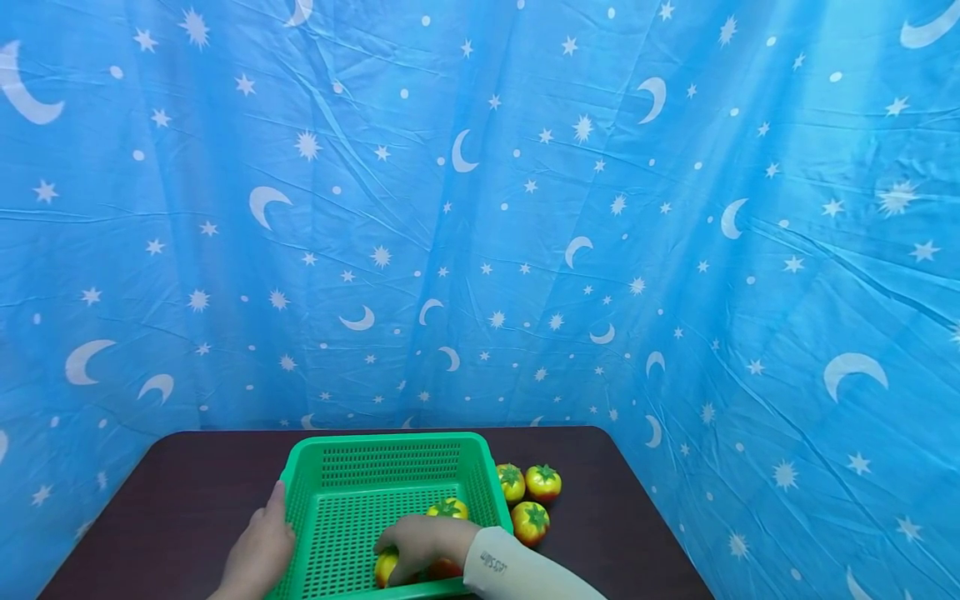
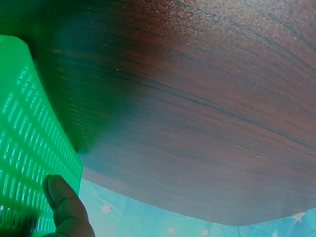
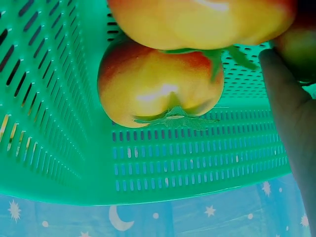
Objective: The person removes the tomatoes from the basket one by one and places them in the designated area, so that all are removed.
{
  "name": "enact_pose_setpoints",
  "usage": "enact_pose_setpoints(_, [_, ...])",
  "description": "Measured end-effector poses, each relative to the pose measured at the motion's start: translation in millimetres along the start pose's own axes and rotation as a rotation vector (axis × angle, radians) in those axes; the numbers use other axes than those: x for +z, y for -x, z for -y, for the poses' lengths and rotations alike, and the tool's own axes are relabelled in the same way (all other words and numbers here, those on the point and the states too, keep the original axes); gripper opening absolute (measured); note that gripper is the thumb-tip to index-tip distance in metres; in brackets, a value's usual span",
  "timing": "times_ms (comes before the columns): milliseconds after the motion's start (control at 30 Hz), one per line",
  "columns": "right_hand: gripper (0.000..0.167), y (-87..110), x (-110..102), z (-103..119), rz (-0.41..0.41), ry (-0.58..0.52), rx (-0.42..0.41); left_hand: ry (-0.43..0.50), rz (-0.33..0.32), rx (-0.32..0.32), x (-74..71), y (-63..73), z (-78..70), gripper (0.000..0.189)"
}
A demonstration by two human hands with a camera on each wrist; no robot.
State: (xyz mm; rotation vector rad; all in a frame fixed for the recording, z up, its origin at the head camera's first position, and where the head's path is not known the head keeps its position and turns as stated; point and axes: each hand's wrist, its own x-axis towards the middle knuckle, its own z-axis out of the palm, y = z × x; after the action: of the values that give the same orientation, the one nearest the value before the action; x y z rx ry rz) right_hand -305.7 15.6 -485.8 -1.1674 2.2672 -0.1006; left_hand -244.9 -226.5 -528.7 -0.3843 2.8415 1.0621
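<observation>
A green plastic basket (image 1: 390,443) with slotted walls stands on the table. My left hand (image 1: 258,546) is at its left side, its fingers (image 2: 63,197) laid against the outer wall in the left wrist view. My right hand (image 1: 427,542) reaches over the right wall into the basket. It grips a yellow-red tomato (image 1: 385,567) low near the front wall; its finger (image 3: 284,84) lies along that tomato in the right wrist view. Beside it in the basket are a tomato with green leaves (image 3: 160,86) and another one (image 3: 202,22), partly hidden by my arm in the head view.
Outside the basket's right wall, three more tomatoes (image 1: 531,523) sit close together on the dark wood table (image 1: 202,492). A blue curtain (image 1: 420,250) with white moons and stars hangs behind the table and along its right side.
</observation>
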Motion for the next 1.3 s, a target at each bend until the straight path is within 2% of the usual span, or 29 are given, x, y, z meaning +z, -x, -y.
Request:
enact_pose_setpoints(133, [0.048,2.1,-0.3,-2.0,-0.025,-0.007,-0.002,0.002,-0.002,0.006,0.5,0.2,-0.3,0.07])
enact_pose_setpoints(633, [0.051,17.1,-12.4,-4.8,-0.11,-0.15,0.014,-0.004,0.008,-0.009,0.7,-0.8,-1.5,0.07])
enact_pose_setpoints(833, [0.051,20.8,-18.4,-9.7,-0.156,-0.145,0.024,-0.002,0.006,-0.01,-1.4,-0.8,-0.8,0.07])
enact_pose_setpoints(1300, [0.053,47.4,-32.8,-20.6,-0.284,-0.214,0.045,-0.024,0.004,-0.019,-0.4,-1.5,-1.7,0.07])
